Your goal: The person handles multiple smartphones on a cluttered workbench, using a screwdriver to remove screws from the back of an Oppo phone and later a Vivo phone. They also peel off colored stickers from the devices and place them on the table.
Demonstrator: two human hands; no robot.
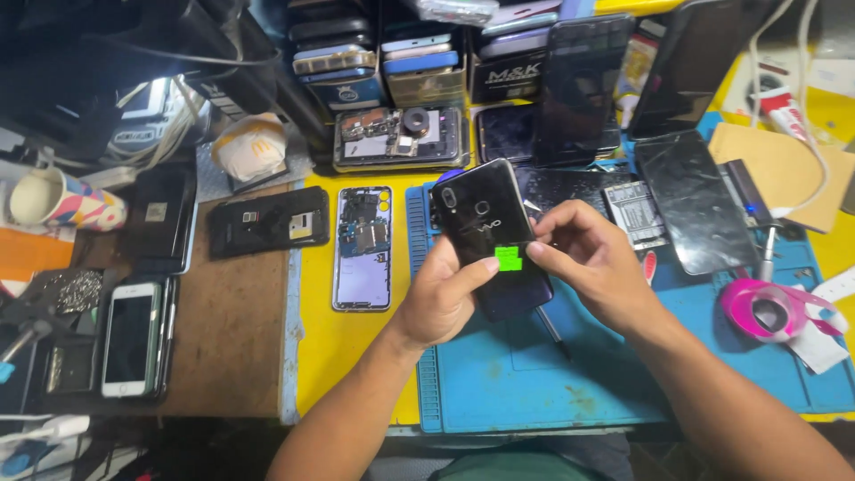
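Black phone sits back-up in the left hand, gripped from below over the blue mat; the right hand pinches a green sticker against it, steadying placement

Black phone in both hands' grip over blue mat

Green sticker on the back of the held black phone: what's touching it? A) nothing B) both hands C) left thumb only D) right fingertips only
B: the left hand thumb and the right hand fingertips both meet the green sticker on the black phone.
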